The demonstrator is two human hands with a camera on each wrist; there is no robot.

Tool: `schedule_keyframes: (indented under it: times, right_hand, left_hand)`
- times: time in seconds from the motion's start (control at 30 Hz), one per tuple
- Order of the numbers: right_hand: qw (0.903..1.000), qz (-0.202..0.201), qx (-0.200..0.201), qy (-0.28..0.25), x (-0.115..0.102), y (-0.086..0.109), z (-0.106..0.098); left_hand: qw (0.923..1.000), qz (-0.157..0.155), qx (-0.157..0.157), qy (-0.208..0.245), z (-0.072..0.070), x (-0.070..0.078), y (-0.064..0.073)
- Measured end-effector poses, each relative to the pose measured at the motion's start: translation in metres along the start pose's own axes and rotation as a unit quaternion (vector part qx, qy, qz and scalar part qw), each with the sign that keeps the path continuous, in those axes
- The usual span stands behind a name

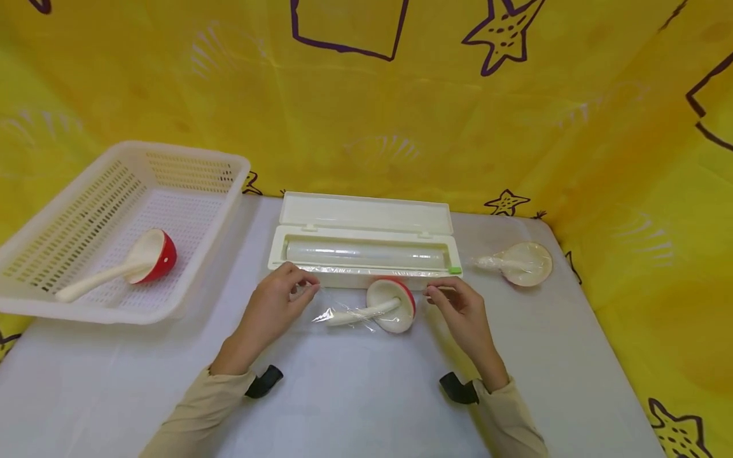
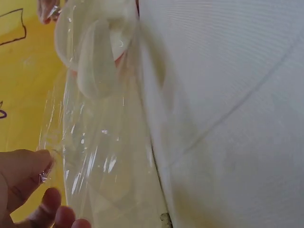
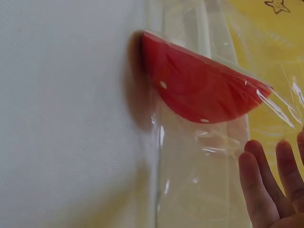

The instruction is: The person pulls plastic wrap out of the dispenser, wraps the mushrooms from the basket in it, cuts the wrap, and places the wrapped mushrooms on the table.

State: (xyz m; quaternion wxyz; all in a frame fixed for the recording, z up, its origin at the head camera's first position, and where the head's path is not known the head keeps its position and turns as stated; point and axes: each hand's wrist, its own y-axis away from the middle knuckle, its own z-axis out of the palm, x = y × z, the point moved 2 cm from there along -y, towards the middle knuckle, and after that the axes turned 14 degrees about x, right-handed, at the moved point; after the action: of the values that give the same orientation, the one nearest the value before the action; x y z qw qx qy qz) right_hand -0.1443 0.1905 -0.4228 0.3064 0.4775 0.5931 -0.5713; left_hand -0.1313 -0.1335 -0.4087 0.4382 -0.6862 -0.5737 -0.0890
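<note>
Left hand [image 1: 272, 302] and right hand [image 1: 464, 312] pinch clear film [image 2: 107, 156] at the ladle [image 1: 387, 308] between them, near side of the dispenser box [image 1: 366, 213], apparently mid-wrapping; the next move calls for folding the film snugly closed.

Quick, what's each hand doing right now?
Left hand: closed, pinching thin, clear, shiny plastic film.
Right hand: closed, pinching the film's other side.
</note>
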Motion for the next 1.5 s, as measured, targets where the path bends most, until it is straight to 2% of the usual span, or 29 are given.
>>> schedule_keyframes:
  times: [0.07, 0.17, 0.23, 0.37, 0.47, 0.53, 0.73, 0.83, 0.93, 1.1, 1.27, 1.37, 1.5]
  right_hand:
    - [0.9998, 0.014, 0.001, -0.016, 0.002, 0.001, 0.002]
    - [0.9987, 0.035, -0.004, -0.038, 0.005, 0.004, 0.005]
    - [0.9976, 0.049, -0.014, -0.047, 0.007, 0.005, 0.007]
    - [0.9976, 0.056, -0.034, -0.023, 0.008, 0.004, 0.007]
    - [0.9978, 0.056, -0.035, 0.002, 0.008, 0.003, 0.004]
    - [0.9979, 0.056, -0.031, 0.011, 0.008, 0.003, 0.001]
    - [0.9977, 0.058, -0.034, 0.002, 0.004, 0.001, -0.004]
    - [0.9975, 0.058, -0.039, 0.004, 0.003, 0.000, -0.006]
    - [0.9976, 0.059, -0.030, 0.018, 0.003, -0.001, -0.008]
    - [0.9974, 0.062, -0.004, 0.037, 0.004, -0.003, -0.013]
    - [0.9979, 0.056, 0.017, 0.030, 0.003, -0.004, -0.011]
    - [0.9972, 0.046, 0.043, 0.041, 0.003, -0.004, -0.009]
    - [0.9939, 0.052, 0.073, 0.063, 0.004, -0.001, -0.007]
  left_hand:
    - [0.9999, 0.012, 0.004, -0.010, 0.003, 0.001, 0.000]
    - [0.9998, 0.012, -0.008, -0.015, 0.006, 0.001, -0.001]
    - [0.9994, -0.002, -0.029, -0.017, 0.006, 0.001, -0.002]
    - [0.9955, -0.032, -0.082, -0.035, 0.004, 0.003, 0.001]
    - [0.9929, -0.035, -0.108, -0.036, 0.002, 0.006, 0.003]
    - [0.9926, -0.030, -0.113, -0.031, 0.003, 0.008, 0.004]
    - [0.9917, 0.018, -0.121, -0.038, 0.010, 0.014, 0.008]
    - [0.9929, 0.027, -0.110, -0.034, 0.012, 0.016, 0.010]
    - [0.9966, 0.022, -0.076, -0.022, 0.012, 0.017, 0.010]
    - [0.9996, -0.009, -0.027, 0.008, 0.012, 0.015, 0.008]
    - [0.9973, -0.053, -0.010, 0.049, 0.015, 0.011, 0.007]
    - [0.9952, -0.072, -0.004, 0.066, 0.017, 0.009, 0.007]
    - [0.9945, -0.075, -0.019, 0.071, 0.020, 0.008, 0.009]
